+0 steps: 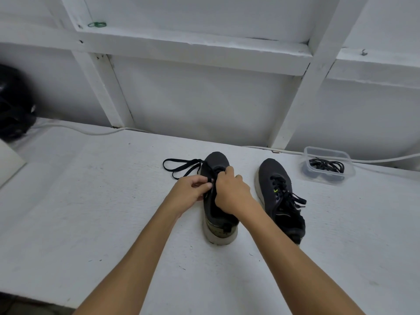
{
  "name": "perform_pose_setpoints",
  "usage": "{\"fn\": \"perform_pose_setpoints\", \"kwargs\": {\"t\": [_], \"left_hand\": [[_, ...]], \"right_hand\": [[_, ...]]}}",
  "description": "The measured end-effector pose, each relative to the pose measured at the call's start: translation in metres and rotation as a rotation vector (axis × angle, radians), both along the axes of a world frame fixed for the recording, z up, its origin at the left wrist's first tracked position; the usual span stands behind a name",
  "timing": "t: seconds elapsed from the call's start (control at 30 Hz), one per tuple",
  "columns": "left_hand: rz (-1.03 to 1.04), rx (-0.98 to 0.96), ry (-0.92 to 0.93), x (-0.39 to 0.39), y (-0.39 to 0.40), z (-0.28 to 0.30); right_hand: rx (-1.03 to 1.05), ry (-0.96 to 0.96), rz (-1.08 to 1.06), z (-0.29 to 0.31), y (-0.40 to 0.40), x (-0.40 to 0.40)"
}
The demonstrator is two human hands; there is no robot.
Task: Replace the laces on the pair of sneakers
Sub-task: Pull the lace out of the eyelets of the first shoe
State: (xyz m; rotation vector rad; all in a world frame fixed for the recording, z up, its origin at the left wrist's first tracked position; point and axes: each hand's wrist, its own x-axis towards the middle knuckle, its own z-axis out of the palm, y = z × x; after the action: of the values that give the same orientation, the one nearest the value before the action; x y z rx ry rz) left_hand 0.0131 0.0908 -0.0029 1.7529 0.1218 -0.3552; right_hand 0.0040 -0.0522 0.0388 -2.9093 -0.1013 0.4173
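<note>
Two dark grey sneakers with pale soles stand on the white table, toes pointing away from me. Over the left sneaker point(217, 220) both hands work. My left hand point(192, 193) pinches a black lace point(179, 167) at the shoe's left eyelets; the lace's loose loop trails off to the left on the table. My right hand point(231, 192) lies curled over the shoe's tongue and grips the lace there, hiding the eyelets. The right sneaker point(276, 194) stands apart to the right, laced in black with its ends loose.
A clear plastic box point(327, 164) holding coiled black laces sits at the back right. A white cable point(91, 132) runs along the table's far edge under a white framed wall. A black object point(13, 103) lies at the far left.
</note>
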Motion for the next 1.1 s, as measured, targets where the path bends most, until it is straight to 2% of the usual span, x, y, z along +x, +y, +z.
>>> {"fn": "perform_pose_setpoints", "kwargs": {"t": [0.1,0.23,0.53,0.7,0.93,1.1], "left_hand": [[0.011,0.016,-0.019,-0.001,-0.002,0.001],[-0.009,0.151,-0.089,0.005,-0.001,0.003],[-0.006,0.245,-0.135,0.004,-0.003,-0.005],[-0.022,0.226,-0.14,0.002,-0.002,-0.005],[-0.073,0.403,-0.263,0.001,-0.006,0.004],[-0.119,0.463,-0.308,0.003,-0.004,0.008]], "right_hand": [[0.013,-0.021,0.011,-0.004,0.0,-0.003],[0.039,-0.051,-0.01,-0.007,-0.001,-0.001],[0.322,-0.18,-0.004,-0.031,-0.02,-0.003],[0.44,-0.163,-0.059,-0.033,-0.022,-0.005],[0.231,-0.057,-0.017,-0.017,-0.012,0.003],[0.241,0.015,-0.057,-0.01,-0.013,0.007]]}}
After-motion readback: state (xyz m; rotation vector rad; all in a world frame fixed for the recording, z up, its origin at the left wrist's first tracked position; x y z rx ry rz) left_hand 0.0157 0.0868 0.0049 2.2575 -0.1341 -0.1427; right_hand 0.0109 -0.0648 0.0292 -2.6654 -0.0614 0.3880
